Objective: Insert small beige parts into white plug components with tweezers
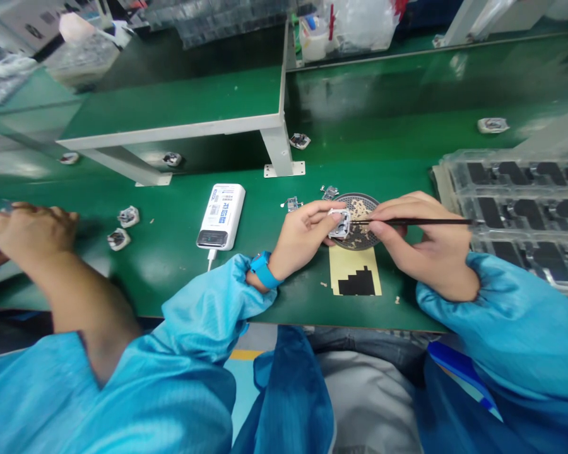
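My left hand pinches a small white device housing with dark and metallic parts inside. Between the fingers of my right hand is a pair of dark, thin tweezers, their tips at the housing's right side. Below both hands sits a round grey dish with many tiny beige pieces on it. A yellow sheet with black stickers lies just in front of the dish. Small metallic parts rest beside my left fingertips.
A white power bank with a cable lies to the left. Clear trays of dark parts stand at right. A raised green shelf spans the back left. More housings are scattered about. A co-worker's hand is at far left.
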### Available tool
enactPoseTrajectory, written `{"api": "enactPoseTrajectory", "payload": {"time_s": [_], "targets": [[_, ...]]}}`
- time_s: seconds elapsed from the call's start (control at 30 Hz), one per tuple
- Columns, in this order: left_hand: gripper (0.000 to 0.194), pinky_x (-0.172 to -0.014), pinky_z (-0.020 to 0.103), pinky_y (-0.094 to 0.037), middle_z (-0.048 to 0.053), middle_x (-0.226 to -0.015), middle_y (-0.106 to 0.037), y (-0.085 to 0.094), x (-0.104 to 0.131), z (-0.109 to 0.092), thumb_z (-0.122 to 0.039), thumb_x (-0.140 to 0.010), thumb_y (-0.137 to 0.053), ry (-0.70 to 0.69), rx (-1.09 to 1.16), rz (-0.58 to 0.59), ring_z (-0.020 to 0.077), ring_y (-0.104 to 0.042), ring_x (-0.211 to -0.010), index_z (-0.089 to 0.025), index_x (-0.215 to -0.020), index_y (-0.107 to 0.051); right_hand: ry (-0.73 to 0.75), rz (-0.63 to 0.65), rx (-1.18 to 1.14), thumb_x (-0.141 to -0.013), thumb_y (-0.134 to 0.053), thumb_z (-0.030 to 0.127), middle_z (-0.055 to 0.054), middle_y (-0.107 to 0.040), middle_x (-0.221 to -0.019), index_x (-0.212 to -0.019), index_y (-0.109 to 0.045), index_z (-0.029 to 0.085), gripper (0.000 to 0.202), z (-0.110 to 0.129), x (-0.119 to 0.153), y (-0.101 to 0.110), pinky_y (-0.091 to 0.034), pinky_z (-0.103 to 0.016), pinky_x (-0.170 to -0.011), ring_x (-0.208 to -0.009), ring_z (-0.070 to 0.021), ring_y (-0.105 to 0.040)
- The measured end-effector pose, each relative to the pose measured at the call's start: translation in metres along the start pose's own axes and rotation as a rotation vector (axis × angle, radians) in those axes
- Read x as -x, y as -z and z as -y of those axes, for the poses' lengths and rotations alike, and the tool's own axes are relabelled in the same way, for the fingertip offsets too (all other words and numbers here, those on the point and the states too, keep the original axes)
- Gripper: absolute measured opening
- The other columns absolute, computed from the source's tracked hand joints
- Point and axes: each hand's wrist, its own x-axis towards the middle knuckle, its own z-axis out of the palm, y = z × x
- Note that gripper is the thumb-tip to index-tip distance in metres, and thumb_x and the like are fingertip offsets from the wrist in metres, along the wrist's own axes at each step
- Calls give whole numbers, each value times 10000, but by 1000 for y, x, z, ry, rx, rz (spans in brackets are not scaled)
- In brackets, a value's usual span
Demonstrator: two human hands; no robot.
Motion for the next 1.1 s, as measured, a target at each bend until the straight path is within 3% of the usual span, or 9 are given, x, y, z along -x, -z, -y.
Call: {"api": "enactPoseTrajectory", "payload": {"time_s": [0.17, 0.4, 0.53, 0.67, 0.8, 0.9, 0.97, 1.03, 1.1], "targets": [[385, -590, 244, -629, 73, -1024, -778, 1, 1, -2, -426, -855, -783, -57, -18, -33, 157, -699, -766, -178, -1149, -776, -5, 5, -9, -859, -767, 218, -55, -778, -968, -1003, -738, 288, 163, -2, 1, -2, -571, -423, -679, -848, -249, -707], [402, -598, 254, -643, 61, -1021, -784, 2, 2, -2, -448, -840, -796, -66, -34, -64, 147, -694, -738, -197, -1155, -790, 8, 16, -29, -858, -771, 196, -50, -779, -965, -1002, -743, 297, 178, -1, 1, -4, -583, -427, -728, -886, -250, -714], [411, -592, 254, -645, 69, -1022, -784, 3, 0, -4, -445, -830, -808, -71, -21, -95, 149, -696, -738, -187, -1150, -792, -76, 69, -122, -885, -738, 186, -55, -775, -972, -956, -736, 257, 101, -2, 0, -3, -578, -390, -738, -906, -235, -715], [427, -581, 254, -643, 81, -1022, -783, 6, -4, -1, -449, -824, -808, -83, -19, -108, 154, -699, -739, -174, -1150, -787, -170, 114, -258, -909, -719, 236, -60, -762, -977, -904, -717, 225, 13, -5, -4, -5, -585, -369, -816, -940, -222, -720], [434, -560, 238, -625, 93, -1033, -776, 11, -8, 3, -433, -823, -801, -105, -37, -99, 167, -708, -771, -164, -1162, -768, -198, 149, -342, -948, -677, 340, -57, -758, -936, -883, -718, 220, 142, 3, -1, -1, -576, -372, -859, -903, -213, -717], [423, -589, 238, -628, 102, -1133, -749, 15, -10, 3, -353, -798, -815, -97, -11, -125, 191, -735, -855, -169, -1169, -729, -275, 92, -454, -1032, -524, 393, -57, -737, -860, -794, -673, 216, 333, 20, 10, 17, -572, -374, -798, -827, -198, -701], [449, -609, 238, -630, 95, -1130, -738, 16, -11, 3, -268, -751, -836, -68, 8, -101, 193, -749, -850, -169, -1162, -686, -320, -28, -467, -1040, -512, 377, -42, -682, -756, -802, -679, 214, 333, 31, 17, 40, -563, -355, -704, -728, -181, -670], [472, -620, 236, -631, 76, -1054, -736, 15, -11, 3, -212, -721, -842, -39, -1, -50, 189, -755, -814, -165, -1151, -654, -301, -219, -361, -1023, -560, 346, -3, -567, -640, -917, -730, 209, 243, 33, 21, 74, -528, -323, -602, -607, -151, -601], [487, -635, 247, -640, 70, -1028, -729, 12, -9, 3, -204, -724, -837, -22, -24, -2, 191, -756, -803, -162, -1170, -646, -233, -419, -65, -1019, -570, 336, 19, -495, -616, -1050, -751, 178, 242, 23, 19, 116, -466, -297, -559, -545, -114, -520]]}}
